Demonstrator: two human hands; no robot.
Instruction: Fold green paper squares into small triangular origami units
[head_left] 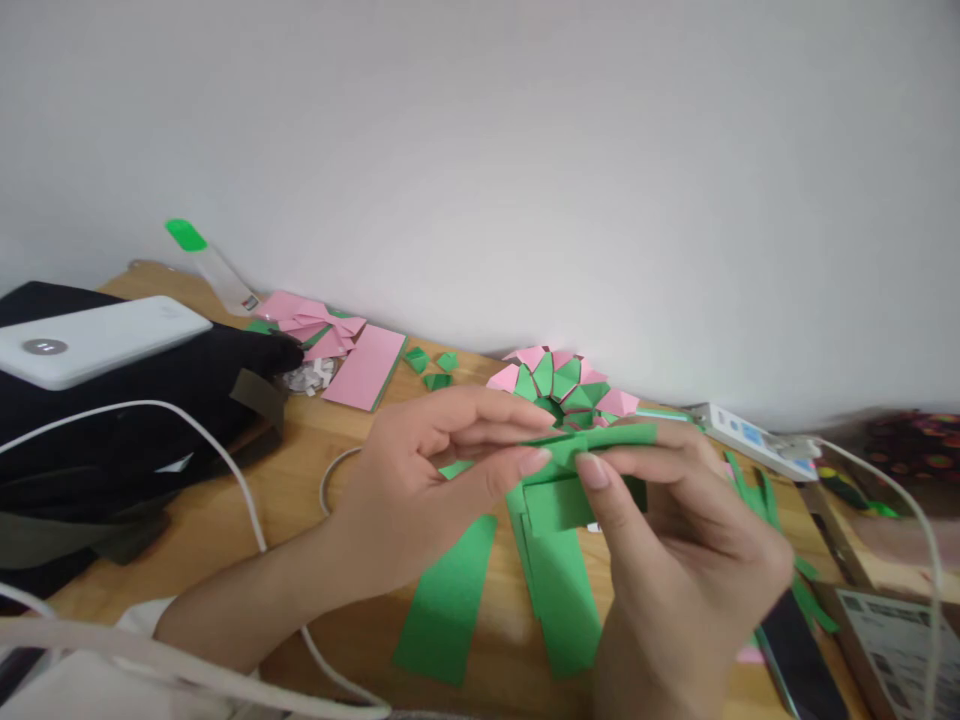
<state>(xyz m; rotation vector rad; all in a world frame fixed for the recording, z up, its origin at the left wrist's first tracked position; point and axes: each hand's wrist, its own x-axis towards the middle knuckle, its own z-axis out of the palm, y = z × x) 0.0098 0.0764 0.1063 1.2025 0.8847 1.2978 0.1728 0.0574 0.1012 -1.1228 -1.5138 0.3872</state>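
Observation:
Both hands pinch one folded strip of green paper [618, 436] above the wooden table. My left hand [431, 480] grips its left end between thumb and fingers. My right hand [675, 520] has its thumb pressed on the near side, with the fingers behind. Below the hands lie a green paper rectangle [450, 610] on the left and a small stack of green paper strips [566, 610] on the right. Just behind the hands stands a ring of folded pink and green paper pieces [566, 375], its near part hidden by my fingers.
A white power bank [112, 340] rests on black cloth [240, 360] at left. Pink paper [367, 365] and small green folded pieces [418, 360] lie near the wall. A power strip [754, 440] sits at right. White cables [247, 500] cross the left side, partly over my left forearm.

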